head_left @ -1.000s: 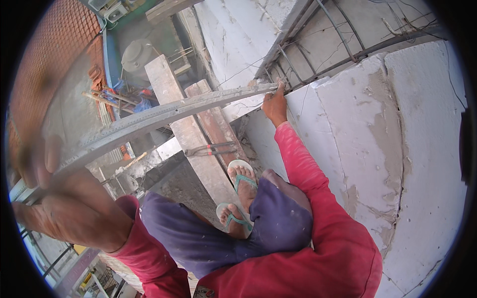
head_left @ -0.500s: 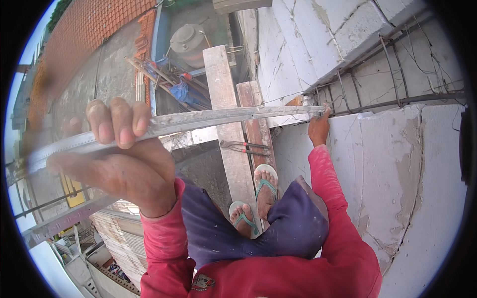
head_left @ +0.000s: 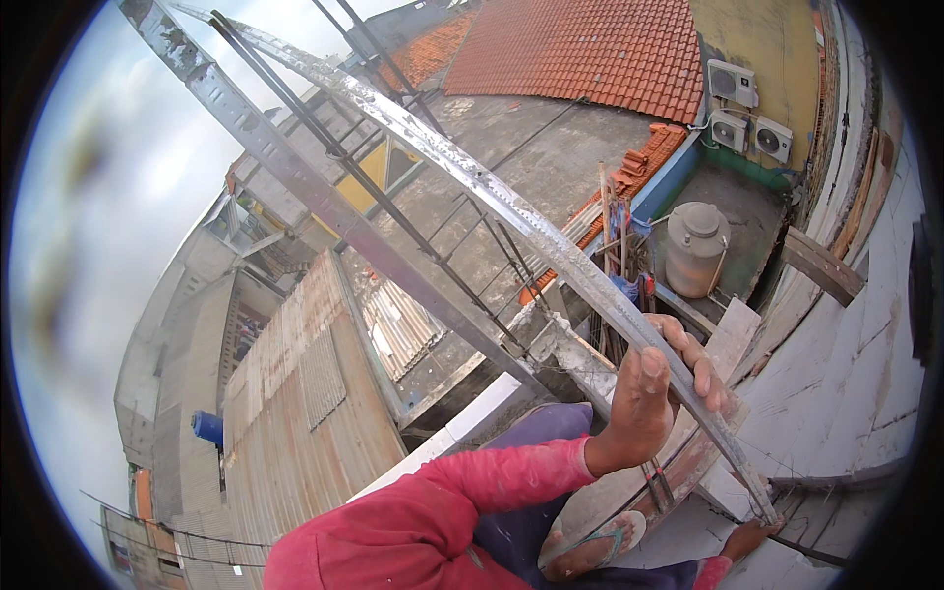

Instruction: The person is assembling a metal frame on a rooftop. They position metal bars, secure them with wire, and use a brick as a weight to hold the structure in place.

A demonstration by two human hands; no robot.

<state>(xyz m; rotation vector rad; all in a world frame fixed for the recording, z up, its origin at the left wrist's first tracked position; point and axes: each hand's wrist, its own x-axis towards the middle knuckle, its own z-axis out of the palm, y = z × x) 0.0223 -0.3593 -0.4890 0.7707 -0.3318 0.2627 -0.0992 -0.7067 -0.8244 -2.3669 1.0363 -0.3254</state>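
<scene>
A long, thin silvery metal channel [head_left: 511,211] with a dotted surface runs diagonally from the upper left down to the wall at the lower right. My left hand [head_left: 644,398] is wrapped around it partway along, with fingers on one side and thumb on the other. At its lower end my right hand [head_left: 750,539] grips the tip beside the wall's rebar, its fingers partly hidden. Below my left hand, pincers [head_left: 657,484] lie on the planks, mostly covered by the arm. One foot in a flip-flop [head_left: 612,541] stands on the plank.
A second wide metal profile [head_left: 324,202] slants up at the left beside steel rebar [head_left: 393,211]. White block wall [head_left: 826,393] lies to the right. Below are a rusty corrugated roof [head_left: 295,393], a tiled roof [head_left: 590,59] and a water tank [head_left: 696,251].
My view has swung left and up, bringing the rooftops and the channel's far end into sight. Both hands now appear farther right in the picture, still on the channel.
</scene>
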